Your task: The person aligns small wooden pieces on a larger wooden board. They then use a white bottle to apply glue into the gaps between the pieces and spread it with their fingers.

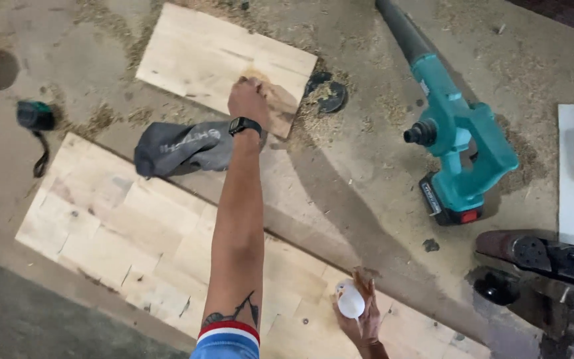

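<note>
Now your left hand (248, 98) presses on the small wooden board (224, 63), your right hand (361, 312) grips a white bottle (350, 300).
Your left fingers look curled, knuckles up, at the board's 5 o'clock edge; a grey cloth (182, 147) lies at its 7 o'clock. The bottle sits over the large board (134, 239), the teal blower (456, 146) at its 1 o'clock.

Pale matt wooden boards (134, 233), glossy teal plastic blower (460, 146), dusty floor (353, 166).
</note>
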